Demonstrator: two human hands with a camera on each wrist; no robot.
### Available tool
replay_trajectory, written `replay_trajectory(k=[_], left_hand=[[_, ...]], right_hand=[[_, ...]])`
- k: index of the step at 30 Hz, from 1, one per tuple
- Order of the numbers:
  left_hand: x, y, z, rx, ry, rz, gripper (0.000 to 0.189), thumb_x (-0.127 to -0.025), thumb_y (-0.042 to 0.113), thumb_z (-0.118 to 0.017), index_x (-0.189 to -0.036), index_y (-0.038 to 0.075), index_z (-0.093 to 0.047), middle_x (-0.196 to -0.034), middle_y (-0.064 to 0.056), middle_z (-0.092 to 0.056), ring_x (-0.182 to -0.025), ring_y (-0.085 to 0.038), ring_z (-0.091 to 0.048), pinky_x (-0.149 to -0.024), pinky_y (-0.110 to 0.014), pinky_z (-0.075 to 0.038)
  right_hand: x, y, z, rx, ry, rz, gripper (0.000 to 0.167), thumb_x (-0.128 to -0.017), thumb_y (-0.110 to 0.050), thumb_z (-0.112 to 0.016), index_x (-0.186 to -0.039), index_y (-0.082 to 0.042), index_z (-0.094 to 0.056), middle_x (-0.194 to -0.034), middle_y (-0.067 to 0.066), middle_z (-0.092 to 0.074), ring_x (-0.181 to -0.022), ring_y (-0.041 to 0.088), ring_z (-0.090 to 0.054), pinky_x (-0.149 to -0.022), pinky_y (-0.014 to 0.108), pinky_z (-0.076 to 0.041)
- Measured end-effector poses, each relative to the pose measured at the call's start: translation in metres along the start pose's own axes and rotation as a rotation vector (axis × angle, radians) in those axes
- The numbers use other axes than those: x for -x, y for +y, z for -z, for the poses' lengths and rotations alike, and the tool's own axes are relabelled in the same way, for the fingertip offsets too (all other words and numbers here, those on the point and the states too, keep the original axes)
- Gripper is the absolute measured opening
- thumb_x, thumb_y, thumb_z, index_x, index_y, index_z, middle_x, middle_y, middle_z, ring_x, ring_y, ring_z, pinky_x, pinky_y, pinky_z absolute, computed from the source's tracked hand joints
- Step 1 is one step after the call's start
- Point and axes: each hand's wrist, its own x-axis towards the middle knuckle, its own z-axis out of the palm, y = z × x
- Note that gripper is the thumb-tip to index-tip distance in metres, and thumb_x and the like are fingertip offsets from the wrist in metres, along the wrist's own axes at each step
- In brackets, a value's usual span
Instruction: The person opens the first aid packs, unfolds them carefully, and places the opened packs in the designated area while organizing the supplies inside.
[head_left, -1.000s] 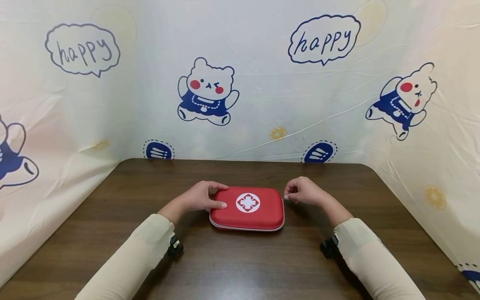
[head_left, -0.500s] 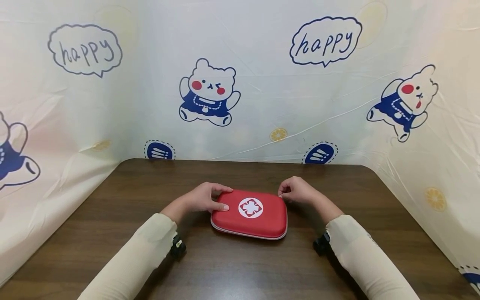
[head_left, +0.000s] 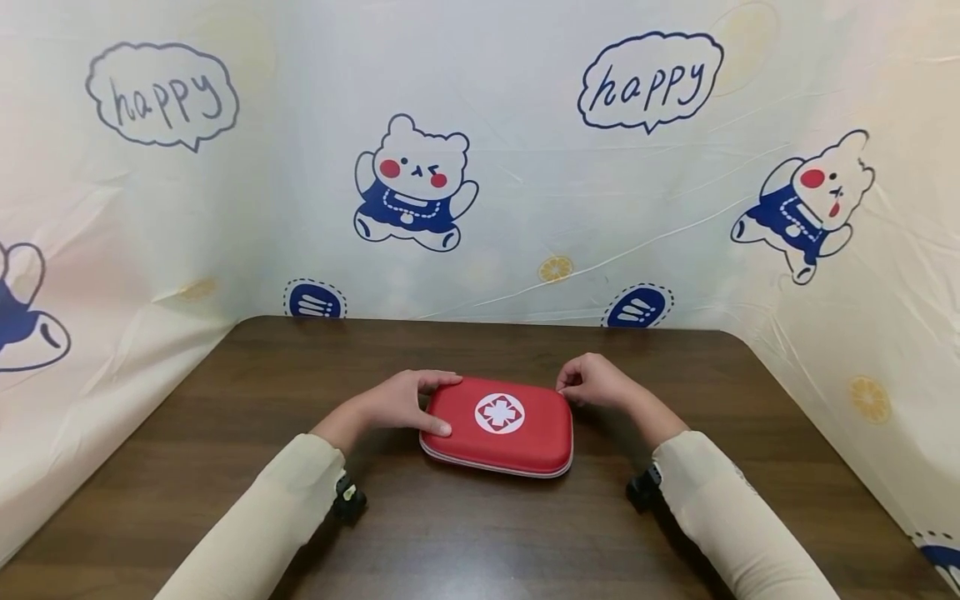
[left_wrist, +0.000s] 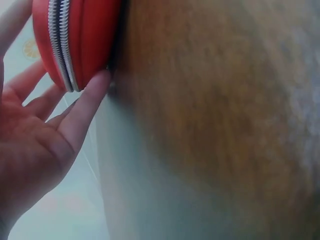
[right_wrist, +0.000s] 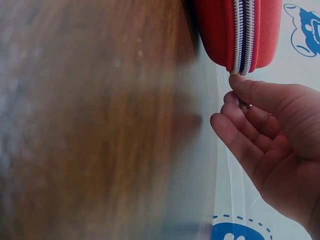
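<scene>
A red first-aid case with a white cross emblem lies flat on the brown table, slightly turned. My left hand grips its left end, thumb on the near side of the top and fingers toward the back edge. At the back right corner, my right hand has thumb and fingers pinched together. The right wrist view shows a bit of metal, the zipper pull, between those fingers, just below the case's end. Two rows of silver zipper teeth with a dark strip between them run round the left end.
The wooden table reaches out on all sides of the case. Behind it and at both sides hangs a pale printed cloth with bears and lettering. A small dark camera sits on the left wrist, another on the right.
The case has turned a little, its right end coming nearer to me. My right hand has moved left to the back right corner. The left thumb has slid slightly toward the near edge.
</scene>
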Motion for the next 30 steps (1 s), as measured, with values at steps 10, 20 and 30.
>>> replay_trajectory(k=[10, 20, 30], left_hand=[[0.006, 0.005, 0.005, -0.032, -0.101, -0.067, 0.105, -0.064, 0.031, -0.09, -0.151, 0.012, -0.034, -0.15, -0.011, -0.034, -0.131, -0.034, -0.036, -0.092, -0.044, -0.052], [0.01, 0.002, -0.001, -0.068, -0.072, -0.087, 0.104, -0.064, 0.034, -0.09, -0.15, 0.013, -0.035, -0.148, -0.009, -0.036, -0.13, -0.03, -0.038, -0.091, -0.04, -0.052], [0.015, -0.003, -0.006, 0.0, -0.075, -0.152, 0.105, -0.064, 0.026, -0.091, -0.151, 0.014, -0.034, -0.153, -0.011, -0.027, -0.134, -0.032, -0.032, -0.092, -0.037, -0.053]], right_hand=[[0.003, 0.0, 0.001, -0.024, 0.006, -0.007, 0.007, -0.085, 0.001, -0.07, -0.091, -0.002, -0.072, -0.078, 0.003, -0.068, -0.059, 0.013, -0.06, -0.057, 0.028, -0.056], [0.018, -0.004, 0.008, -0.06, -0.021, -0.031, 0.028, -0.082, 0.001, -0.074, -0.109, -0.001, -0.068, -0.097, 0.009, -0.069, -0.079, 0.018, -0.065, -0.07, 0.031, -0.058], [0.041, -0.012, 0.0, -0.286, -0.176, 0.025, 0.081, -0.073, -0.009, -0.086, -0.142, -0.007, -0.045, -0.136, 0.015, -0.052, -0.116, 0.034, -0.057, -0.084, 0.038, -0.056]])
